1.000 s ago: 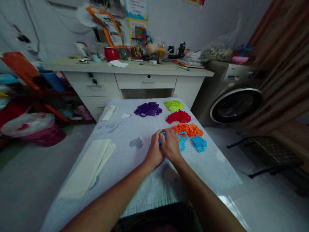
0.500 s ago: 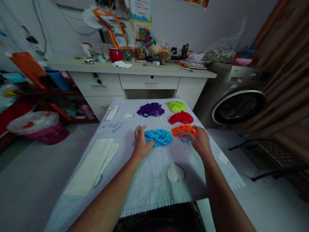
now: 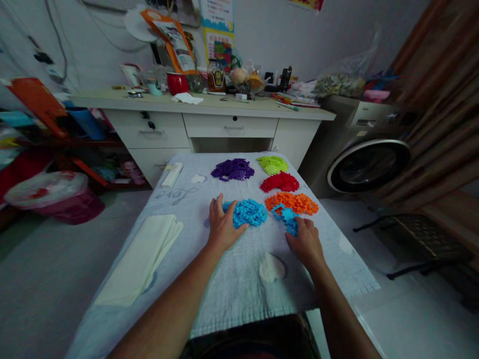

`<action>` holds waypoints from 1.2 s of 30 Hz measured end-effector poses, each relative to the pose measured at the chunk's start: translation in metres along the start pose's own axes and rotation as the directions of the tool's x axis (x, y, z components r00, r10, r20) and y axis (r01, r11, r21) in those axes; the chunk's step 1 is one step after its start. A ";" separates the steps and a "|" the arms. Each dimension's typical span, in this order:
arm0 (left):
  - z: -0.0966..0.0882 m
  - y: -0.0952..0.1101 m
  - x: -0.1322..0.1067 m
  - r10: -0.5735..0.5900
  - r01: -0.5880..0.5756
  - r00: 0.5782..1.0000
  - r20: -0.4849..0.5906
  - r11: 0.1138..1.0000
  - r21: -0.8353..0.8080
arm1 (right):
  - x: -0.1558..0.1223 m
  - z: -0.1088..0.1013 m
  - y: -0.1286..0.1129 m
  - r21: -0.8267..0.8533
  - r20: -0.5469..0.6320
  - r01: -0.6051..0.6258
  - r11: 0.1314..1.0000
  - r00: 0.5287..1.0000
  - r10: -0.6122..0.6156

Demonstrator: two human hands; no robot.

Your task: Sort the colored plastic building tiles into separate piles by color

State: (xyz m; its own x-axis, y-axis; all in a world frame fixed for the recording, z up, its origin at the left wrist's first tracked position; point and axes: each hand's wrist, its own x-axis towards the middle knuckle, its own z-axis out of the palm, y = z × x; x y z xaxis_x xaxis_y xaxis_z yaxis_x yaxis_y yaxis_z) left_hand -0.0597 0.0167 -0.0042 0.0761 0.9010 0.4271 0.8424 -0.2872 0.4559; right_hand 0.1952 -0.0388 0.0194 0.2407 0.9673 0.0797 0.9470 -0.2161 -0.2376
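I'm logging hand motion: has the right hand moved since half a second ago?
Yes: the right hand has come nearer the person, toward the white heart on the cloth.

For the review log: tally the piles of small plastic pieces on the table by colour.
Purple pile: 1
Lime-green pile: 1
Red pile: 1
Orange pile: 1
Blue: 2 (larger pile at the left hand, smaller pile at the right hand)
Total: 6 piles
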 end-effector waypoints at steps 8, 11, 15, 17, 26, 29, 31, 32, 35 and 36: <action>0.000 -0.012 0.005 -0.027 0.024 0.998 -0.061 0.999 -0.042 | -0.003 0.005 -0.051 0.196 0.103 0.226 0.954 0.963 -0.250; -0.001 -0.015 0.008 -0.054 0.049 0.995 -0.083 0.997 -0.063 | 0.000 0.004 -0.077 0.261 0.164 0.296 0.919 0.924 -0.345; -0.007 -0.012 0.010 -0.134 0.129 0.984 -0.120 0.990 -0.054 | 0.007 0.003 -0.108 0.313 0.195 0.350 0.883 0.886 -0.420; -0.012 -0.010 0.011 -0.179 0.176 0.971 -0.157 0.984 -0.033 | 0.011 0.006 -0.119 0.359 0.184 0.382 0.852 0.865 -0.466; -0.013 -0.017 0.011 -0.045 0.044 0.999 0.016 0.999 0.020 | 0.047 0.011 -0.089 0.408 -0.165 0.470 0.783 0.881 -0.443; -0.009 -0.017 0.008 0.040 -0.043 0.992 0.119 0.999 0.027 | 0.076 -0.009 -0.050 0.311 -0.237 0.348 0.884 0.929 -0.283; -0.009 -0.015 0.006 0.083 -0.088 0.983 0.161 0.996 0.027 | 0.096 -0.021 -0.023 0.232 -0.228 0.181 0.956 0.965 -0.127; -0.009 -0.014 0.005 0.103 -0.108 0.978 0.180 0.994 0.021 | 0.105 -0.025 -0.011 0.195 -0.210 0.071 0.978 0.977 -0.029; -0.013 -0.010 0.004 0.166 -0.168 0.959 0.228 0.986 -0.012 | 0.125 -0.026 0.019 0.122 -0.116 -0.204 0.971 0.969 0.218; -0.015 -0.008 0.004 0.189 -0.188 0.952 0.241 0.982 -0.028 | 0.129 -0.023 0.026 0.098 -0.096 -0.245 0.964 0.962 0.255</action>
State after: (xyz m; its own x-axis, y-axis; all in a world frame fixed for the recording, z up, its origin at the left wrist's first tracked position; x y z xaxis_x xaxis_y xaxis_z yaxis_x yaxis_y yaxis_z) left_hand -0.0739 0.0176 0.0054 0.3600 0.8817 0.3049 0.7980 -0.4603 0.3890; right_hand 0.2558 0.0774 0.0460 0.4931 0.8631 0.1088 0.8334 -0.4328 -0.3436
